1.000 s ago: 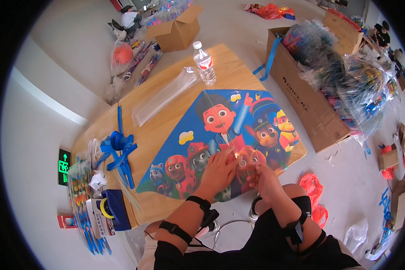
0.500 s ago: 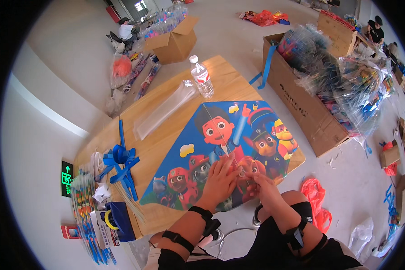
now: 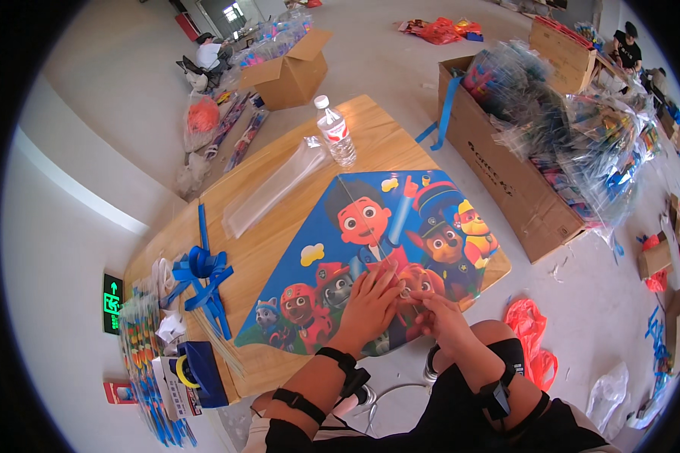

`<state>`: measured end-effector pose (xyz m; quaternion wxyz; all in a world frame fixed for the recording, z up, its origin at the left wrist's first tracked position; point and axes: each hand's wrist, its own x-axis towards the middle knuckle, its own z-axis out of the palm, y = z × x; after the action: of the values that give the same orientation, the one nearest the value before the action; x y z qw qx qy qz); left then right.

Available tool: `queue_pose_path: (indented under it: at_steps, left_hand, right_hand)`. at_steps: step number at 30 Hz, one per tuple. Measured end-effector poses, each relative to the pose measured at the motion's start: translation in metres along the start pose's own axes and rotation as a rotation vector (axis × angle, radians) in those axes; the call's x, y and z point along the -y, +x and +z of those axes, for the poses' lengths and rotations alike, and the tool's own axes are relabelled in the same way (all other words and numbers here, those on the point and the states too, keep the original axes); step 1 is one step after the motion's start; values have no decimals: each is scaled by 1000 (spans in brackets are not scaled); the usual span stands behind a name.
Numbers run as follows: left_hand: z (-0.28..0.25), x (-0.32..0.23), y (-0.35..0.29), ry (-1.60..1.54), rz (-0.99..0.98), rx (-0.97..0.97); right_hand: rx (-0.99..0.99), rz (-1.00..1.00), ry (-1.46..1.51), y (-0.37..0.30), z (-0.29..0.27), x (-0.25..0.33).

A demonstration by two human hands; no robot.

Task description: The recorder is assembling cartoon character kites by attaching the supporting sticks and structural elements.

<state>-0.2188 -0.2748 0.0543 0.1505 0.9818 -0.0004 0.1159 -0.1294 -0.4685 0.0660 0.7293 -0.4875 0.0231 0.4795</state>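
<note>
A large kite (image 3: 304, 257) printed with colourful cartoon figures on blue lies across the wooden table, overhanging its near edge. A thin line runs down its middle from the top corner. My left hand (image 3: 368, 306) rests flat on the kite, just left of that line, with its fingers stretched out. Just to the right, my right hand (image 3: 440, 317) has its thumb and fingers pinched together at the kite's lower middle. A small round, clear-looking piece shows by those fingertips; exactly what they grip is too small to make out.
On the table (image 3: 253, 249) are a water bottle (image 3: 335, 134), clear plastic sleeves (image 3: 276, 189), blue ribbon strips (image 3: 204, 275) and a tape dispenser (image 3: 202, 370). An open carton (image 3: 506, 170) of wrapped goods stands at the right. Red plastic bags (image 3: 527, 336) lie on the floor.
The view has shifted very slightly. Both hands keep nearly the same place on the kite, with only small finger movement.
</note>
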Motion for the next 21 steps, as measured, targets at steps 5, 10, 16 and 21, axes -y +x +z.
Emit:
queue_pose_path:
  at_steps: [5,10,16,21]
  left_hand:
    - [-1,-1,1,0,1,8]
    - [-1,-1,2,-3,-3,17]
    - [-1,-1,3,5,-4,33]
    - [-1,-2,2,1,-1,26]
  right_hand:
    - [-3,21,14,1,-1,0]
    - [-10,42,41,0,0,1]
    - [-12,51,35,-1,1,3]
    - [7,63,52,-1,0,3]
